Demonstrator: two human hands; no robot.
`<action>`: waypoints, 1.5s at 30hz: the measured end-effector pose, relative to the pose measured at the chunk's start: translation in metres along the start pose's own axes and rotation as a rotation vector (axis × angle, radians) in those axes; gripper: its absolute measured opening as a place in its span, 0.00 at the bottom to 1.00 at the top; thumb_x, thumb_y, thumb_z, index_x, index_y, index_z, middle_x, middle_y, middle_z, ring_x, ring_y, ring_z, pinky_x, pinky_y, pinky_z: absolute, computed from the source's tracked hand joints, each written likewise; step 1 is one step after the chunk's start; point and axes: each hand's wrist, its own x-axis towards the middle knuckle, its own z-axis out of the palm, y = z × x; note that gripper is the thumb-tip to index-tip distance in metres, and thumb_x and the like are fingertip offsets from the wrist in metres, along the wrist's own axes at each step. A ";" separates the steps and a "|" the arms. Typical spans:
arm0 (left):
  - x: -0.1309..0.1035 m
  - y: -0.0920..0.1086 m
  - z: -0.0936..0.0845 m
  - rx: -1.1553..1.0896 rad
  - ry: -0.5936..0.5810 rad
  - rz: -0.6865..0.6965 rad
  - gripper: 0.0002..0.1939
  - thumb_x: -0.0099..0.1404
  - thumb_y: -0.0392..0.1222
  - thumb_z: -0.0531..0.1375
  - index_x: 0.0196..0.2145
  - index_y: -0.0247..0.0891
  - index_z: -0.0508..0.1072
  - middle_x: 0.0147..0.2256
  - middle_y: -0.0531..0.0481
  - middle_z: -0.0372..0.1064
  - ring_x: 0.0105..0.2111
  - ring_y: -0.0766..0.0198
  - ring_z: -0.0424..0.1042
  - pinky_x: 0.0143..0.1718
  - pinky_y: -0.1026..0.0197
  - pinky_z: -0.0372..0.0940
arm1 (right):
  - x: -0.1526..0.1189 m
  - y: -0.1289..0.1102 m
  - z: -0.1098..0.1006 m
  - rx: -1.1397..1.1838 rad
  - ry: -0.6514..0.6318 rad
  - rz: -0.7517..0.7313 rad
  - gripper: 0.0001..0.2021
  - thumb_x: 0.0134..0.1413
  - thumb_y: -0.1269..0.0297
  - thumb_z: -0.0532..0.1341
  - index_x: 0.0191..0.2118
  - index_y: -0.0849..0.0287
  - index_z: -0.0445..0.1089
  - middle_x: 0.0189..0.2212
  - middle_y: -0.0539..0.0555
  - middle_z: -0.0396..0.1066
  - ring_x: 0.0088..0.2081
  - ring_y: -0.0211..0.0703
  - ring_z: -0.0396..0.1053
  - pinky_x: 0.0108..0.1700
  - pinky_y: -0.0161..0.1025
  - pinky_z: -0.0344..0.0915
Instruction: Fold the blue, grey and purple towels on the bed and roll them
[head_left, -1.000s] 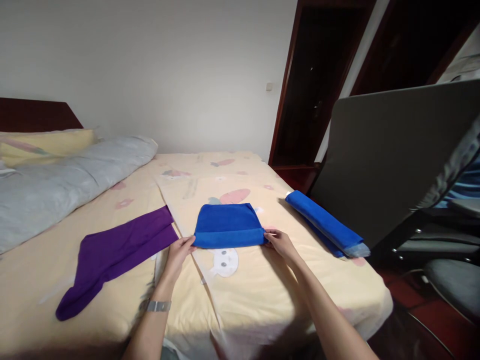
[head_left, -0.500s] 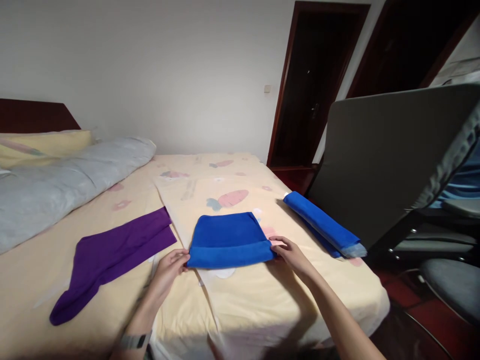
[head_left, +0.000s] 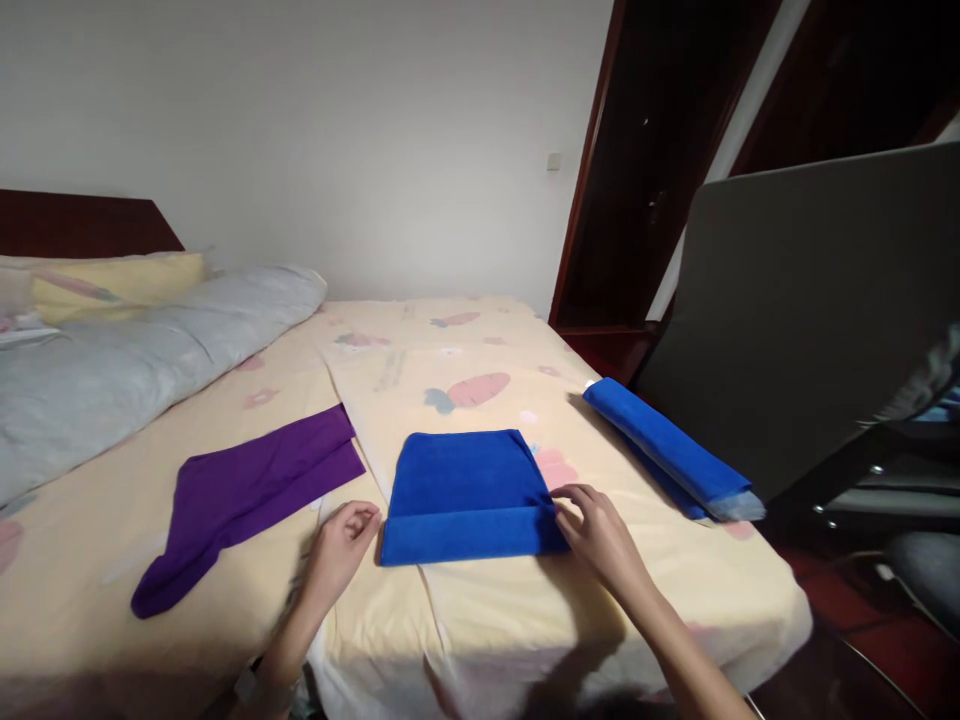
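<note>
A blue towel [head_left: 469,475] lies on the bed with a strip of its near side folded over flat. Just off its left edge is my left hand [head_left: 343,545], thumb and fingertips drawn together with nothing between them. At the right end of the folded strip, my right hand [head_left: 600,535] has its thumb and forefinger on the towel's edge; the other fingers are partly hidden behind them. A purple cloth garment [head_left: 255,490], its kind unclear, is spread to the left of my left hand.
A folded blue cloth bundle [head_left: 667,440] with a pale end rests near the bed's right edge. Carrot-patterned sheet [head_left: 465,345] covers the bed. A grey quilt [head_left: 165,340] and yellow pillow [head_left: 127,280] are at the left. A dark panel [head_left: 810,290] stands beyond the right edge.
My left hand has let go of the towel's left corner and drawn slightly away. The folded strip now lies flatter. The view has shifted a little, moving the scene rightward.
</note>
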 end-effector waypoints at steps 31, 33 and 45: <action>-0.008 -0.005 -0.002 0.415 -0.373 0.555 0.28 0.58 0.29 0.59 0.55 0.50 0.73 0.57 0.52 0.71 0.58 0.57 0.68 0.60 0.55 0.65 | -0.009 0.010 -0.011 -0.074 -0.366 -0.396 0.32 0.54 0.66 0.63 0.66 0.56 0.60 0.64 0.59 0.59 0.62 0.56 0.60 0.63 0.50 0.61; -0.004 -0.006 -0.007 0.367 -0.372 0.494 0.30 0.53 0.26 0.57 0.52 0.47 0.75 0.55 0.50 0.72 0.56 0.56 0.69 0.59 0.55 0.65 | -0.007 0.008 -0.013 -0.076 -0.352 -0.384 0.32 0.49 0.71 0.62 0.63 0.56 0.64 0.61 0.60 0.62 0.59 0.56 0.63 0.61 0.49 0.64; 0.039 -0.009 0.012 -0.115 -0.163 -0.004 0.23 0.59 0.50 0.61 0.51 0.41 0.74 0.43 0.45 0.78 0.42 0.53 0.76 0.44 0.58 0.68 | 0.043 0.027 0.009 0.538 -0.140 0.126 0.21 0.56 0.57 0.61 0.54 0.59 0.73 0.49 0.58 0.75 0.46 0.53 0.74 0.48 0.46 0.71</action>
